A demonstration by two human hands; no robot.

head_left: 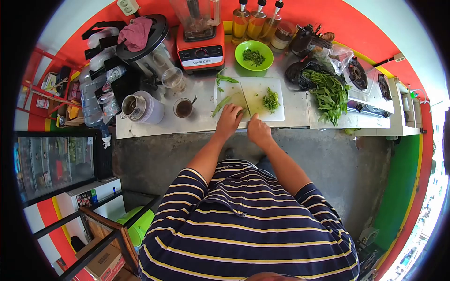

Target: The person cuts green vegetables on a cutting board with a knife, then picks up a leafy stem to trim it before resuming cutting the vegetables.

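Note:
A white cutting board (pixel 276 86) lies near the front edge of the metal counter. My right hand (pixel 259 130) is closed around the handle of a knife (pixel 246 99), whose blade points away across the board. Just left of the blade, my left hand (pixel 229 121) rests with bent fingers on some green leaves, mostly hidden under the fingertips. A pile of chopped greens (pixel 271 100) sits on the board's right half. Loose long leaves (pixel 227 79) lie at its upper left. Behind the board stands a lime-green bowl (pixel 254 49) with chopped greens inside.
A bunch of leafy greens (pixel 328 93) spills from a black bag on the right, beside a gas stove (pixel 370 105). To the left stand a glass of dark drink (pixel 183 107), a plastic cup (pixel 173 79) and a steel-topped jug (pixel 143 107). A red blender (pixel 200 49) and oil bottles (pixel 256 23) line the back.

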